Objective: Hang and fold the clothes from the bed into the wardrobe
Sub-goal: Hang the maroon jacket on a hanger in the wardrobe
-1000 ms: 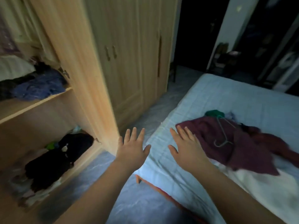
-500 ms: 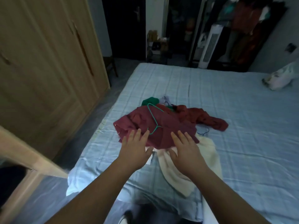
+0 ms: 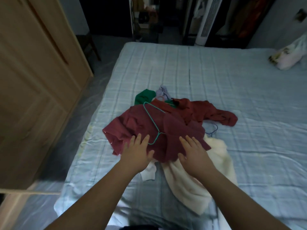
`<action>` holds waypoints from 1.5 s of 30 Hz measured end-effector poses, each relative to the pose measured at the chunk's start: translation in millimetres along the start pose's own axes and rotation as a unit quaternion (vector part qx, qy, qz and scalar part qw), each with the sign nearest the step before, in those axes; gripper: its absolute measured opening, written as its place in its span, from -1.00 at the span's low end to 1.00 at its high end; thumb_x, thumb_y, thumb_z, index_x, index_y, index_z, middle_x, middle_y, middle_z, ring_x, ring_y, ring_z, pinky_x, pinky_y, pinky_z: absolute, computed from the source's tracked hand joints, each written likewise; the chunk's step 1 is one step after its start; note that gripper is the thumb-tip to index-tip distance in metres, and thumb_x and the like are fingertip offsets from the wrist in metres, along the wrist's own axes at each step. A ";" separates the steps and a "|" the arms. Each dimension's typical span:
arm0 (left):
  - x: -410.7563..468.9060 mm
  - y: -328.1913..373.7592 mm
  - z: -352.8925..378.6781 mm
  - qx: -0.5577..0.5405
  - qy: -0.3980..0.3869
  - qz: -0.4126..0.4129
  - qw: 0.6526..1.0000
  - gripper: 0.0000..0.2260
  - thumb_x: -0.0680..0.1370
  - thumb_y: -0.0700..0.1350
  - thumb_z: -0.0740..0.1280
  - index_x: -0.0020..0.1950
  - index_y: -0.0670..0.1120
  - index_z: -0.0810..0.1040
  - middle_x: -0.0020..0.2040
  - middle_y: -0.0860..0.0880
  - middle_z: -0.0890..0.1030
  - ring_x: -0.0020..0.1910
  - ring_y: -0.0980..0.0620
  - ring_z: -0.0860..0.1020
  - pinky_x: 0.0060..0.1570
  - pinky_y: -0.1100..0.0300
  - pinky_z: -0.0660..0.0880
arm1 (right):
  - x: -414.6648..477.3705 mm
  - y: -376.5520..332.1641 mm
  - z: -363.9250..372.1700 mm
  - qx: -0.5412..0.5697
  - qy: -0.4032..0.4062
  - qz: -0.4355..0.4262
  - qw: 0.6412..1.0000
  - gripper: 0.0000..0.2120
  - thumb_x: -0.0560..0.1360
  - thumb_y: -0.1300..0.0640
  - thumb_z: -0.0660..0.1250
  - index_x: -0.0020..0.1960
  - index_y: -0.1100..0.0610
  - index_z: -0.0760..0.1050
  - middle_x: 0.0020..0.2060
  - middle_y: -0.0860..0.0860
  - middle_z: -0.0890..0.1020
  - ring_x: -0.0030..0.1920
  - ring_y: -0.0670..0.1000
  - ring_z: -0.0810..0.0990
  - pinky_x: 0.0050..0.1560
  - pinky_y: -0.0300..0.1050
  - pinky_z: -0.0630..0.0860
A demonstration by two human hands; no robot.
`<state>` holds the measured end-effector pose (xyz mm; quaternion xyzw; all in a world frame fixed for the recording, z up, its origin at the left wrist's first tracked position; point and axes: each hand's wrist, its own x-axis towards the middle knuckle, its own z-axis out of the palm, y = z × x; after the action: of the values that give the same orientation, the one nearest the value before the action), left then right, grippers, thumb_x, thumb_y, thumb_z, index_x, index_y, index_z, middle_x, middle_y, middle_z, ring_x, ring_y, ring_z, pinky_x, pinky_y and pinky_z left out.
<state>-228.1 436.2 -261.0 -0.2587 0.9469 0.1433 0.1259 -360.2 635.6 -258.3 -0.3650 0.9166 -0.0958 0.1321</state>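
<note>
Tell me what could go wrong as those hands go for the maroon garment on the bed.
1. The teal hanger lies loose on the maroon garment, its hook near the left hand; lifting the cloth could fling or snag it.
2. The maroon garment overlaps the cream cloth and the red garment, so a pull may drag them along.

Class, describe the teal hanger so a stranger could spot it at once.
Find the blue checked bed. On the dark red garment heaped there rests the teal wire hanger. Unlike the blue hanger, half hidden at the garment's right edge, it lies fully exposed.
</note>
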 end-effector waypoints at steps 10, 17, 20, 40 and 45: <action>120.3 -48.0 80.4 -0.062 -0.093 0.000 0.994 -0.35 0.59 0.14 0.18 0.62 -0.01 0.06 0.59 -0.17 0.18 0.54 -0.22 0.18 0.48 -0.13 0.19 | 128.2 24.6 76.7 0.058 -0.109 0.043 0.991 -0.38 0.50 0.18 0.28 0.54 0.14 0.24 0.47 0.11 0.36 0.48 0.11 0.28 0.49 0.00 0.24; 160.6 -57.5 159.5 -0.066 -0.131 0.018 0.989 -0.16 0.36 0.25 -0.09 0.61 -0.07 0.11 0.55 -0.16 0.27 0.54 -0.18 0.21 0.46 -0.12 0.21 | 179.0 45.2 134.6 -0.091 -0.140 0.001 0.986 -0.23 0.46 -0.03 0.37 0.58 0.03 0.11 0.55 0.08 0.21 0.53 0.14 0.17 0.42 0.14 0.25; 165.4 -59.2 177.5 -0.077 -0.147 0.015 0.986 -0.17 0.35 0.20 -0.08 0.61 -0.08 0.12 0.54 -0.18 0.28 0.54 -0.20 0.22 0.46 -0.12 0.20 | 196.1 47.5 146.4 -0.128 -0.112 -0.005 0.985 -0.27 0.40 -0.06 0.44 0.50 -0.01 0.25 0.43 0.05 0.36 0.41 0.14 0.32 0.28 0.19 0.34; 141.6 -78.0 177.3 -0.152 0.066 0.072 0.984 -0.46 0.41 -0.32 0.30 0.33 0.06 0.37 -0.08 -0.02 0.63 -0.12 -0.11 0.59 -0.05 -0.01 0.46 | 184.7 37.7 129.7 -0.009 -0.164 0.014 0.986 -0.70 0.52 0.17 0.15 0.24 0.02 0.28 0.03 0.09 0.44 0.01 0.22 0.51 -0.10 0.12 0.50; 129.9 -63.2 159.8 -0.289 0.106 0.066 0.949 -0.32 0.52 -0.34 0.25 0.53 0.19 0.21 0.13 -0.08 0.50 -0.03 -0.14 0.57 -0.01 -0.07 0.55 | 169.4 39.8 114.4 -0.042 -0.134 0.023 0.990 -0.53 0.55 0.18 0.14 0.42 -0.12 0.23 0.14 0.08 0.38 0.07 0.20 0.49 -0.15 0.06 0.49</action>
<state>-277.0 378.9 -462.8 -0.2341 0.8880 0.3904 -0.0649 -468.5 537.4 -406.6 -0.3586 0.9021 -0.0045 0.2401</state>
